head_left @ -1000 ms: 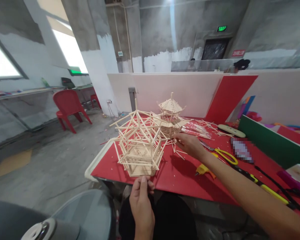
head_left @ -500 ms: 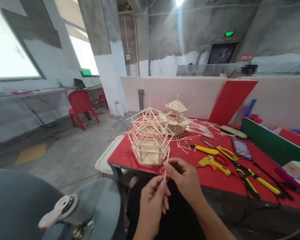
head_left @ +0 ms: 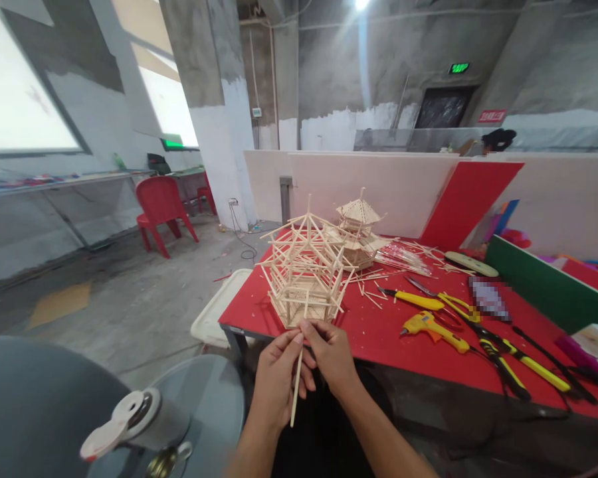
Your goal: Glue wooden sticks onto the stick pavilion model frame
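A thin wooden stick (head_left: 296,392) is pinched between my two hands, in front of the table's near edge. My left hand (head_left: 279,372) grips it near its middle, and the lower end sticks out below the fingers. My right hand (head_left: 331,352) closes on it slightly higher, its fingertips close to the left ones. Just beyond the hands stands an open pavilion frame (head_left: 306,265) of wooden sticks on a six-sided base. Behind it to the right is a second stick pavilion (head_left: 359,229) with covered roofs.
On the red table (head_left: 379,345) lie loose sticks (head_left: 371,295), a yellow-handled cutter (head_left: 418,301), a yellow glue gun (head_left: 436,330) and long-handled pliers (head_left: 508,362). A green board (head_left: 538,285) edges the right. Left, a lidded cup (head_left: 154,418) stands on a grey stool (head_left: 214,392).
Both hands have moved left and slightly forward with the stick, to in front of the open frame. More of the stick now shows below the left hand.
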Available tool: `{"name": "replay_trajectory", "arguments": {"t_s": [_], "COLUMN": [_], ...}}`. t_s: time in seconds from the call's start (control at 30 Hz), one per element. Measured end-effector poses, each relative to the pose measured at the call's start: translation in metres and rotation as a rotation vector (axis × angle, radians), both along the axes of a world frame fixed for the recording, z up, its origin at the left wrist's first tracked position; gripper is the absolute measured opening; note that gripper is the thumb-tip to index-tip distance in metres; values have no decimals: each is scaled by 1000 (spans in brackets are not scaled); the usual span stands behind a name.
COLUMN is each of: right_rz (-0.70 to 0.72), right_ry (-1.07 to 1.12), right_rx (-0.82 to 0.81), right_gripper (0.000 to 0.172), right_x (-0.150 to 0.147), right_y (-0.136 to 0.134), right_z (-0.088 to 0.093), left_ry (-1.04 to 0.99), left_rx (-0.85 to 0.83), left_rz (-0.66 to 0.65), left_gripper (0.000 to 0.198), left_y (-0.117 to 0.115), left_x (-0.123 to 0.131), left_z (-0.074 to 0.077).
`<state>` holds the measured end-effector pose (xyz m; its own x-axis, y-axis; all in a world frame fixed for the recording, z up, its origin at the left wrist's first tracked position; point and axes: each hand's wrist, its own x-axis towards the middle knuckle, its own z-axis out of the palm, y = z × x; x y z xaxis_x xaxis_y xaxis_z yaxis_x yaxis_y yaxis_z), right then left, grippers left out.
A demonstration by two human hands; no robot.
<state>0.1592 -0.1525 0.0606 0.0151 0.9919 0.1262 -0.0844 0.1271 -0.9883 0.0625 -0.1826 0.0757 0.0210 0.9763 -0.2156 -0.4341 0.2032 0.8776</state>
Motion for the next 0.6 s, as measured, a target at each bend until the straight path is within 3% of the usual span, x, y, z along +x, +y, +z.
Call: {"name": "replay_trajectory", "arguments": {"t_s": [0.23, 0.6], "right_rz": [-28, -77], "right_ry": [23, 76], "right_rx": [-19, -43], "right_gripper": [37, 40], "right_x": [0, -2], "right_y": [6, 20], "right_z": [-3, -9], "left_ry": [17, 10], "left_rx": [7, -34], "left_rz": [-15, -3], "left_gripper": [40, 41], "left_y": [13, 14], "left_x": [-3, -2], "left_z": [-7, -4]}}
